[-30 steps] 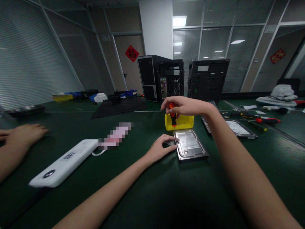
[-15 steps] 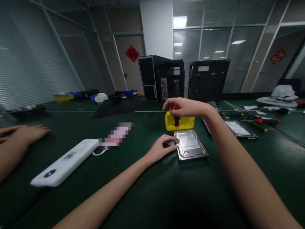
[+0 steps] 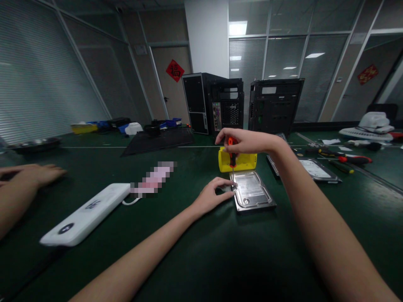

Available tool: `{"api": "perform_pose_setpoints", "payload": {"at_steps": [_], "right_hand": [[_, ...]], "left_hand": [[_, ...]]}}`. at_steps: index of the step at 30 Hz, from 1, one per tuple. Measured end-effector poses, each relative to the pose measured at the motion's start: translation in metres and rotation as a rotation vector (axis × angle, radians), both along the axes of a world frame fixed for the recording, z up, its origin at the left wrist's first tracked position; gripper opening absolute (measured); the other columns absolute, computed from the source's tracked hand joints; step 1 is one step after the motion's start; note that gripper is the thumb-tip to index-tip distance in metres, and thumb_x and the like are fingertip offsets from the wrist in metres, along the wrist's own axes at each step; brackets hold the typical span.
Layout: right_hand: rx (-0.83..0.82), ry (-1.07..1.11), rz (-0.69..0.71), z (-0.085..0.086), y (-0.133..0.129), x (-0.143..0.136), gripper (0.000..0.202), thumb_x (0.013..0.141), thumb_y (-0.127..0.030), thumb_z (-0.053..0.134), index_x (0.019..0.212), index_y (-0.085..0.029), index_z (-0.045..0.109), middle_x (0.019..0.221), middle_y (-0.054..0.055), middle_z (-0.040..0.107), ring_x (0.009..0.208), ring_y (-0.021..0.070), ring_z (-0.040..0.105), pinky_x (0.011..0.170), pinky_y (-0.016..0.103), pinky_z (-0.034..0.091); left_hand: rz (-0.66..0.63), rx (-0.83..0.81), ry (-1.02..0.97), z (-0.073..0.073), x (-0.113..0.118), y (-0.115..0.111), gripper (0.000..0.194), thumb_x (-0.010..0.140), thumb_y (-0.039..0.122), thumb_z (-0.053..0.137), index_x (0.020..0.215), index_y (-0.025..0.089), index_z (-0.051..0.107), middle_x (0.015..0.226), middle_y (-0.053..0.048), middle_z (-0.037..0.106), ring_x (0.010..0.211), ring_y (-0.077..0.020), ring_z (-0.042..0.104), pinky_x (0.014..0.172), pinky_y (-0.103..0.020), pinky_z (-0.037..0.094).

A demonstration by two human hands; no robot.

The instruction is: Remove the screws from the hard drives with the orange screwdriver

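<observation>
A silver hard drive [image 3: 253,191] lies flat on the dark green table, its metal cover facing up. My left hand [image 3: 211,195] is at its left edge, with thumb and index finger curved close together against the rim. An upright screwdriver [image 3: 232,158] with a red and black handle stands over that same edge; its tip is hidden near my left fingertips. From above, my right hand [image 3: 241,140] grips the handle between thumb and fingers, wrist bent downward. Directly behind the drive is a yellow open container [image 3: 250,162].
Black computer cases [image 3: 277,107] stand at the back. More hard drives [image 3: 316,170], pliers and a red-black screwdriver [image 3: 355,160] lie right. On the left are a white power bank [image 3: 86,214] with a cable, a blurred-out object and another person's hand [image 3: 37,176].
The screwdriver handle has turned slightly in my right fingers, showing more orange-red. My left hand and the hard drive have stayed in place.
</observation>
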State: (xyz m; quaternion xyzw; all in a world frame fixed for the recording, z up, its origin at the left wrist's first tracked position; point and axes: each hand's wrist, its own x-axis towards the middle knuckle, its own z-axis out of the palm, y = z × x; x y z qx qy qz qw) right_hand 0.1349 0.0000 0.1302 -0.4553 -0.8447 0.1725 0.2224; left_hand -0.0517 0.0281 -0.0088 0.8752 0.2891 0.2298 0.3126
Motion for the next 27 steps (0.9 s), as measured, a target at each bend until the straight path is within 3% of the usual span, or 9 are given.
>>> {"api": "perform_pose_setpoints", "payload": {"at_steps": [8,15,19,27], "right_hand": [[0.106,-0.089,-0.131,-0.002,0.006,-0.003,0.019,0.078,-0.023,0.054,0.095,-0.017,0.059,0.099,0.006,0.063,0.079,0.0129,0.058,0.065,0.023,0.046],[0.168,-0.115,-0.136,-0.002,0.005,-0.006,0.028,0.082,-0.038,0.049,0.097,-0.016,0.060,0.092,0.006,0.064,0.073,0.0133,0.058,0.061,0.023,0.043],[0.070,-0.044,-0.143,-0.001,0.003,-0.008,0.029,0.088,-0.030,0.034,0.104,-0.016,0.054,0.094,0.008,0.062,0.071,0.0131,0.057,0.057,0.022,0.043],[0.070,-0.027,-0.037,0.002,-0.002,-0.012,0.024,0.083,-0.024,0.043,0.104,-0.016,0.052,0.099,0.007,0.059,0.074,0.0119,0.056,0.060,0.022,0.044]], "left_hand": [[-0.009,-0.003,0.001,0.000,-0.001,0.000,0.034,0.081,0.040,0.056,0.110,0.024,0.061,0.109,-0.005,0.056,0.100,-0.0202,0.052,0.085,-0.032,0.041],[-0.003,-0.001,-0.007,-0.002,0.000,0.001,0.035,0.080,0.041,0.056,0.110,0.025,0.061,0.109,-0.005,0.056,0.101,-0.0212,0.051,0.086,-0.034,0.041],[0.004,-0.008,-0.001,-0.001,0.000,0.000,0.035,0.080,0.042,0.056,0.110,0.025,0.061,0.109,-0.005,0.056,0.101,-0.0211,0.051,0.086,-0.034,0.041],[0.003,-0.004,-0.004,-0.003,0.000,0.002,0.035,0.080,0.043,0.056,0.109,0.025,0.061,0.108,-0.004,0.056,0.099,-0.0205,0.052,0.084,-0.033,0.042]]}}
